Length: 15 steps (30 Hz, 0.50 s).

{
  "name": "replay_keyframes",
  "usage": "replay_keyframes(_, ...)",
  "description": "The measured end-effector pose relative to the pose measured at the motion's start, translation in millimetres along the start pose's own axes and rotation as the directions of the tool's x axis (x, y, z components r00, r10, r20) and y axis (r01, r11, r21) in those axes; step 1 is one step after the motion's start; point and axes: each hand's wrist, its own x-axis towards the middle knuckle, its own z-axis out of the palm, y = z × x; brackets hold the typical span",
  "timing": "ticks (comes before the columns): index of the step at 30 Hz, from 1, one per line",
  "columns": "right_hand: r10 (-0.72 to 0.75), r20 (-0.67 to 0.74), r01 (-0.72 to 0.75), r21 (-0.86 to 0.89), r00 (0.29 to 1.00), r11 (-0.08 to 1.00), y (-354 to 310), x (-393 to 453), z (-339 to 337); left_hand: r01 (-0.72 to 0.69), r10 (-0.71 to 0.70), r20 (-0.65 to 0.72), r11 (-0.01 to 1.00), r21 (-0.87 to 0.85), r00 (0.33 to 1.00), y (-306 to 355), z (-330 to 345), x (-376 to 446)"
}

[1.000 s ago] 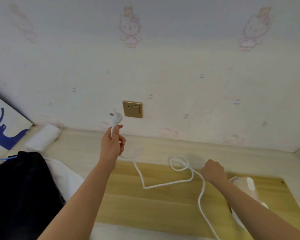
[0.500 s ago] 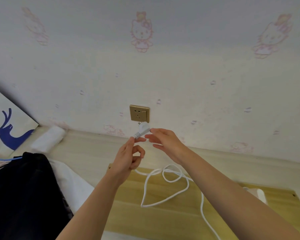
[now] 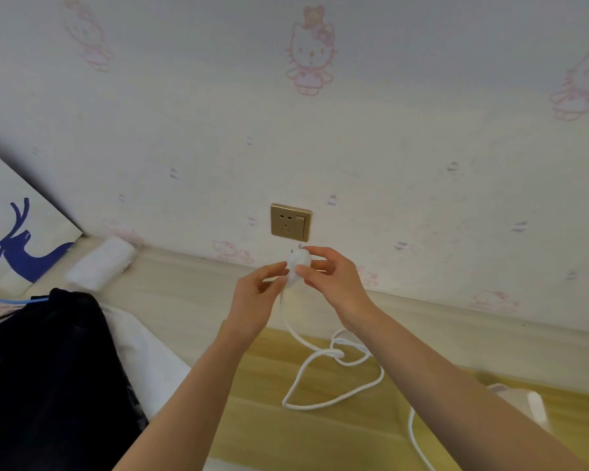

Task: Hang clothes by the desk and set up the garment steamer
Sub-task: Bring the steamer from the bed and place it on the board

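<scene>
You had both hands, left hand (image 3: 257, 294) and right hand (image 3: 330, 280), pinching the white plug (image 3: 298, 263) just below the wall socket (image 3: 290, 222), prongs up, probably lining it up.

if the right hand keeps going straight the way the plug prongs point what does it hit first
Probably the gold wall socket: the right hand holds the white plug just below it, prongs aimed up at the wall. Depth is unclear.
</scene>
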Motion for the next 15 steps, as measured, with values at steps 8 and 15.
replay_keyframes(8,0.01,-0.106,-0.014,-0.042,0.994,0.999,6,31,19,-0.08,0.083,-0.046,0.995,0.06,0.995,-4,-5,38)
replay_keyframes(15,-0.041,-0.184,0.03,-0.062,0.982,0.998,16,56,31,-0.037,0.05,-0.098,0.991,0.128,0.994,-19,-5,68)
